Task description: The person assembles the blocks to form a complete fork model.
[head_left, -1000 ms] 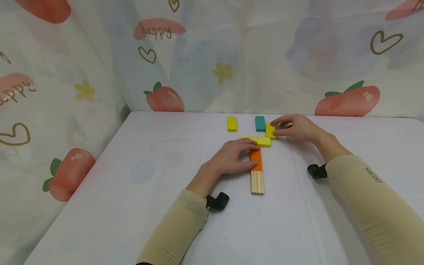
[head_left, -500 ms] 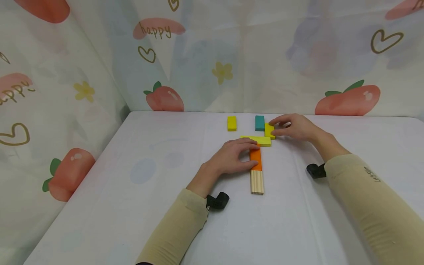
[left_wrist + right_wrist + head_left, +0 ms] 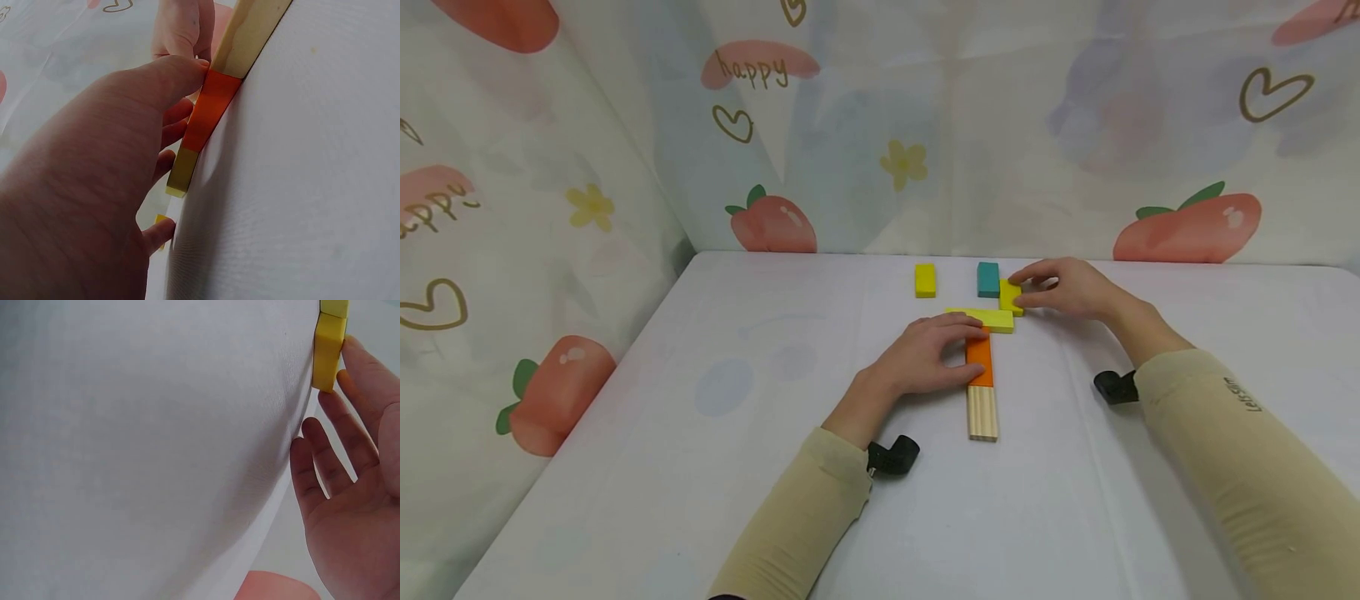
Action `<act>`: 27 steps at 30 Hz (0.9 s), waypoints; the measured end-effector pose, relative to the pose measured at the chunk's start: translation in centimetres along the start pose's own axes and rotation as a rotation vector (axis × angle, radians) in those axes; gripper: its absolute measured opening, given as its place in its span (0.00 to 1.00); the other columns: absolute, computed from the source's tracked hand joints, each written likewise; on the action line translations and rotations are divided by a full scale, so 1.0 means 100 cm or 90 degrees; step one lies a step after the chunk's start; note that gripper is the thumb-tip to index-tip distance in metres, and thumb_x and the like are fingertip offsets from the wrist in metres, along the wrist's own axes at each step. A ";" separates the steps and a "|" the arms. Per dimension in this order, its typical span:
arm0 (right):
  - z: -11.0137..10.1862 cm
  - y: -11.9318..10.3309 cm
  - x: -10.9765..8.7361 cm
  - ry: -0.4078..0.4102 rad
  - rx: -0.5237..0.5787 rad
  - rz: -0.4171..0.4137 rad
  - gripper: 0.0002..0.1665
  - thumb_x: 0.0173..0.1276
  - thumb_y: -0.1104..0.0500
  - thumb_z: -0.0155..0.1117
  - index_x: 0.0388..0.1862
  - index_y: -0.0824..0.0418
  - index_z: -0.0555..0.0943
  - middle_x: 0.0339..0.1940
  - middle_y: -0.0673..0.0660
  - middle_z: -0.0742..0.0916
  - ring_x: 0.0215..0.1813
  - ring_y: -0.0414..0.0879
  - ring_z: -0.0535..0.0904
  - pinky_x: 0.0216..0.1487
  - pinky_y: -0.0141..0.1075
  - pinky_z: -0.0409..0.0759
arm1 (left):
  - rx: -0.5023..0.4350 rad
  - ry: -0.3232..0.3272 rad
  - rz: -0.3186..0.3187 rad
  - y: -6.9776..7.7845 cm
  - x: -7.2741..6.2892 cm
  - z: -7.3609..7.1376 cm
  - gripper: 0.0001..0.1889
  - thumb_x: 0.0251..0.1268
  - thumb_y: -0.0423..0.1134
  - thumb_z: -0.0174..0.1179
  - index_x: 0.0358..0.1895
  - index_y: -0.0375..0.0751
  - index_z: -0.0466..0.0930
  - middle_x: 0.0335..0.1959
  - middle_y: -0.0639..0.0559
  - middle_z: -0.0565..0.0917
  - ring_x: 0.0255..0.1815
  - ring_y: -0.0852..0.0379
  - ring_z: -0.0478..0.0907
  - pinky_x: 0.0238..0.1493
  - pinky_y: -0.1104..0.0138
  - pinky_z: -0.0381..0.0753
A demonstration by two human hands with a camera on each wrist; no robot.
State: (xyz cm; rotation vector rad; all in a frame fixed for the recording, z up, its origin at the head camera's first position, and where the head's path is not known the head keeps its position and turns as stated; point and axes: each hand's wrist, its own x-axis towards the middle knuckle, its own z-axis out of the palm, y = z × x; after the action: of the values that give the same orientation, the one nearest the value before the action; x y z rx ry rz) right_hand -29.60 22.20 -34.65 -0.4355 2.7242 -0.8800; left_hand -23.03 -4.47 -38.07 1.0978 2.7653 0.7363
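Note:
In the head view my left hand [image 3: 928, 354] rests its thumb and fingers on an orange wooden block [image 3: 979, 357]. A plain wood block [image 3: 982, 412] lies end to end with it on the near side. Across the orange block's far end is a lime-yellow block [image 3: 997, 321], partly covered by my left fingers. My right hand [image 3: 1067, 287] touches the right side of a yellow block [image 3: 1011, 297] with thumb and fingertips; in the right wrist view its other fingers [image 3: 325, 456] spread fairly straight. That yellow block stands beside a teal block [image 3: 988, 280].
Another yellow block [image 3: 925, 281] lies apart at the back, left of the teal one. A white cloth covers the table [image 3: 662, 500]. Behind it hangs a patterned curtain [image 3: 985, 108], close to the table's far edge.
The right hand and its yellow block have shifted very slightly left since one second ago. The left hand stays in place on the orange block.

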 end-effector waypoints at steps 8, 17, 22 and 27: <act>-0.002 -0.001 0.000 0.000 -0.002 0.002 0.31 0.71 0.47 0.68 0.66 0.62 0.78 0.65 0.70 0.77 0.62 0.66 0.70 0.62 0.61 0.71 | 0.010 -0.003 0.000 0.001 0.000 0.000 0.24 0.71 0.52 0.60 0.68 0.52 0.78 0.70 0.59 0.72 0.73 0.63 0.62 0.75 0.63 0.55; -0.005 -0.004 0.002 0.006 0.000 0.004 0.33 0.73 0.45 0.65 0.70 0.60 0.75 0.69 0.70 0.73 0.66 0.68 0.67 0.62 0.62 0.72 | 0.008 0.008 0.020 -0.001 -0.001 0.001 0.25 0.70 0.54 0.60 0.67 0.52 0.78 0.71 0.60 0.72 0.74 0.64 0.60 0.75 0.62 0.55; -0.005 -0.010 0.005 0.009 -0.003 -0.002 0.35 0.73 0.44 0.64 0.72 0.59 0.73 0.70 0.69 0.72 0.67 0.67 0.67 0.60 0.61 0.74 | 0.016 -0.002 0.024 -0.002 -0.001 0.002 0.26 0.70 0.55 0.59 0.68 0.52 0.78 0.71 0.61 0.72 0.76 0.64 0.57 0.76 0.59 0.54; -0.006 -0.015 0.011 0.010 -0.008 0.001 0.35 0.73 0.44 0.64 0.73 0.57 0.72 0.71 0.69 0.71 0.67 0.68 0.67 0.57 0.60 0.76 | 0.021 -0.016 0.018 -0.001 -0.001 0.001 0.27 0.70 0.56 0.59 0.69 0.53 0.77 0.71 0.61 0.72 0.76 0.65 0.58 0.76 0.55 0.53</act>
State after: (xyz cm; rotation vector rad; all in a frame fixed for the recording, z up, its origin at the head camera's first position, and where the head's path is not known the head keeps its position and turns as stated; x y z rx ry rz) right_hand -30.51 20.95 -33.48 -0.4306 2.7456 -0.8709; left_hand -23.01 -4.54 -38.22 1.1452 2.7562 0.6786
